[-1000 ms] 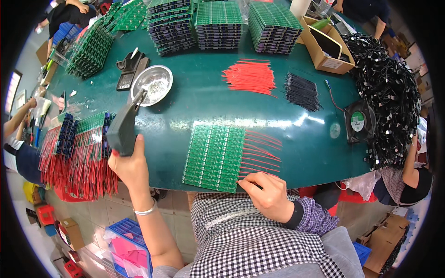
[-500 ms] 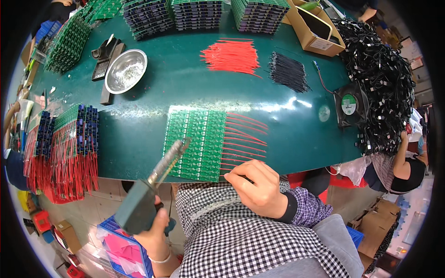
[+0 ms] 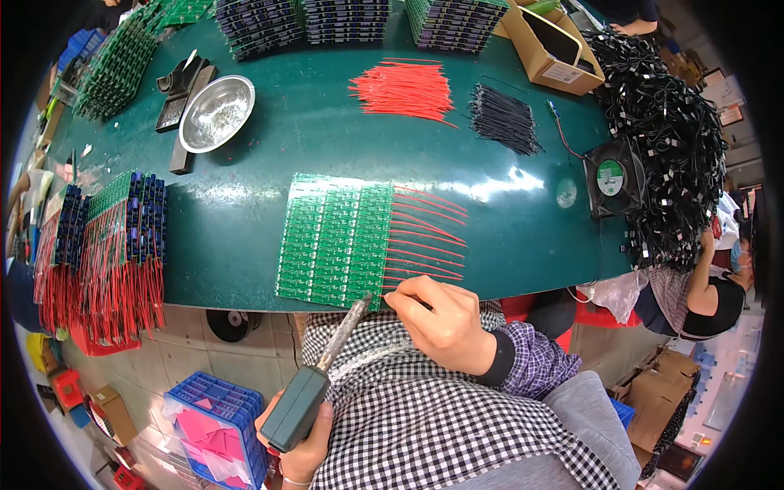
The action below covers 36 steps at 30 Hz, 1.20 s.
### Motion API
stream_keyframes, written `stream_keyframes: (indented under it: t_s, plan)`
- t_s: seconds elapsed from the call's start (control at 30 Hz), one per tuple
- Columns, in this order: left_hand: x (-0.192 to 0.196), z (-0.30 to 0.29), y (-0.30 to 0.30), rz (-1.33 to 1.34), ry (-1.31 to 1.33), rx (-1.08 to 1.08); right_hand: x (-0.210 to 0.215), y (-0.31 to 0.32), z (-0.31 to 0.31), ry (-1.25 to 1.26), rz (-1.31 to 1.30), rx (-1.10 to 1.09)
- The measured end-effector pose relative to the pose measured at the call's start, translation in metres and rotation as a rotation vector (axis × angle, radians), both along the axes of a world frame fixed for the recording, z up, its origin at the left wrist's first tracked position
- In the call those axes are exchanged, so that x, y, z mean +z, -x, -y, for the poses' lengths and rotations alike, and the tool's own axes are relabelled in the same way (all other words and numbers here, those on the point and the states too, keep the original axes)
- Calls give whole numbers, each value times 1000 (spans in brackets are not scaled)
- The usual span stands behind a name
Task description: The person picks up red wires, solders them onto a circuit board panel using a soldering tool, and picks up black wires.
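Note:
A green circuit board panel [image 3: 335, 237] lies at the table's near edge, with a row of thin red wires [image 3: 429, 237] sticking out from its right side. My left hand [image 3: 317, 437] is closed round the dark grey-green handle of a soldering iron [image 3: 296, 408]. The iron's tip meets the panel's near right corner. Right beside that tip, my right hand [image 3: 445, 327] pinches a red wire at the panel's edge; the fingers hide most of this wire.
Beyond the panel lie piles of red wires [image 3: 404, 90] and black wires [image 3: 502, 118]. A metal bowl [image 3: 216, 114] stands at the left, a small fan [image 3: 612, 175] at the right by heaped black cables [image 3: 674, 163]. Wired boards [image 3: 114, 245] stack at the left edge.
The soldering iron has swung right and down, from over the panel's middle to its near right corner. My right hand has moved slightly left and up, still pinching.

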State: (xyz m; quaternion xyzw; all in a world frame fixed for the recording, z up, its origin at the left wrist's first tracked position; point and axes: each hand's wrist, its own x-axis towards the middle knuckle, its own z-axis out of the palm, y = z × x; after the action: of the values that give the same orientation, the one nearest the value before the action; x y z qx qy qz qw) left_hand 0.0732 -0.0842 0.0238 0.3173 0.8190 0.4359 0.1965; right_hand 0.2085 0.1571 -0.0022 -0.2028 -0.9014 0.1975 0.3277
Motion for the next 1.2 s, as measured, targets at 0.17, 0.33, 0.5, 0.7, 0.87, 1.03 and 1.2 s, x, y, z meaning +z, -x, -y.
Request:
stream_keyframes:
  t_s: [0.17,0.33,0.5,0.7,0.87,1.03,1.2]
  plan:
    - [5,-6,3,28,-35,-35,0,-1,0,3,20,4]
    - [8,-9,6,-10,39,-119,0,0,0,3,11,5]
    - [13,-13,5,-4,46,-114,1,0,0,3,9,3]
    - [-2,5,5,-32,-1,-81,1,-1,0,-1,20,1]
    - [-12,14,2,30,-31,-19,3,0,2,3,19,0]
    - [0,2,2,26,-19,-16,1,1,1,9,18,5]
    - [-3,-4,4,-68,-37,-32,1,-5,0,-13,31,16]
